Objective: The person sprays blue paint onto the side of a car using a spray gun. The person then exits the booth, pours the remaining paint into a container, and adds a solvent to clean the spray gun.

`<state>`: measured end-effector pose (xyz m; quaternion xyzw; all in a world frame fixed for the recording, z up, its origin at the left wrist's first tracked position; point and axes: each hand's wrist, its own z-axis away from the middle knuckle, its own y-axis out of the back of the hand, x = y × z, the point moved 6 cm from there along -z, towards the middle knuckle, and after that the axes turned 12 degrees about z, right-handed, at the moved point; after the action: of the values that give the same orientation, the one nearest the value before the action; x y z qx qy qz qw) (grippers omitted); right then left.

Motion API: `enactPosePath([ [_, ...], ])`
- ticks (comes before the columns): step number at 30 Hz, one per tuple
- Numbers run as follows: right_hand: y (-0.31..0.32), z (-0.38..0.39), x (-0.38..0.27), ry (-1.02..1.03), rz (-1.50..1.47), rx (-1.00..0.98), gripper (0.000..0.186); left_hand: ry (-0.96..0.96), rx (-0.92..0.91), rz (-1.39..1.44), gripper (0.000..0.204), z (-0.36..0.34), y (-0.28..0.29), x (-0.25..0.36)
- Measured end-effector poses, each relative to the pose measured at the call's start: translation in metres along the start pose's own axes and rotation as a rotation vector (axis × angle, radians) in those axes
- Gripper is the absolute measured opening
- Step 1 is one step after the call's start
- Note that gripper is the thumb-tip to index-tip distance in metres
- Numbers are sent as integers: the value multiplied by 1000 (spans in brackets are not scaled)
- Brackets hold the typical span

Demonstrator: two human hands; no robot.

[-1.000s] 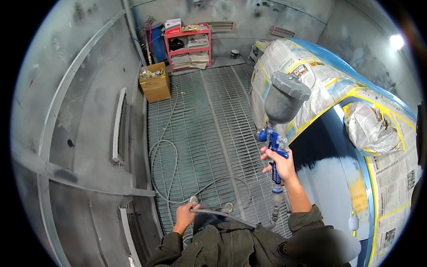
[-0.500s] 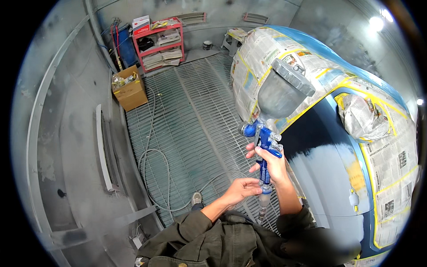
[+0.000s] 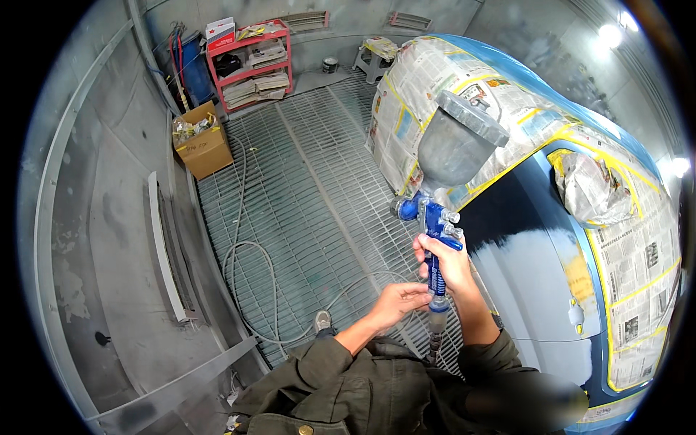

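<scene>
Right hand (image 3: 448,267) wrapped round blue spray gun (image 3: 434,219), grey cup (image 3: 455,145) uppermost, tilted; left hand (image 3: 393,304) at its lower end, cannot tell whether pinching; gun above grated floor (image 3: 304,210), beside paper-masked car (image 3: 533,290)

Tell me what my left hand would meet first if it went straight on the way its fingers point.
Your left hand would probably meet the spray gun first, near its handle's lower end; whether the fingers already touch it is unclear.
</scene>
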<state>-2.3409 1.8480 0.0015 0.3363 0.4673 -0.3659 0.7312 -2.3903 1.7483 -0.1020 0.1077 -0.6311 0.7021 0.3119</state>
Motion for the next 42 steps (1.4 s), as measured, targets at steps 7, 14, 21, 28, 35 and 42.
enactPosePath([
  [7,-8,1,-2,-13,-92,26,23,16,-206,18,35,-1,-18,12],
  [14,0,15,-20,149,38,174,23,-80,-217,-184,36,5,-58,21],
  [21,18,47,-80,555,836,347,20,-59,-137,-101,32,10,-48,17],
  [28,25,52,-79,804,1208,463,38,-34,-146,-127,37,12,-49,3],
  [35,20,65,-95,831,1172,482,25,-64,-125,-145,30,18,-53,20],
  [42,26,52,-49,408,729,283,41,-37,-127,-207,33,21,-56,19],
])
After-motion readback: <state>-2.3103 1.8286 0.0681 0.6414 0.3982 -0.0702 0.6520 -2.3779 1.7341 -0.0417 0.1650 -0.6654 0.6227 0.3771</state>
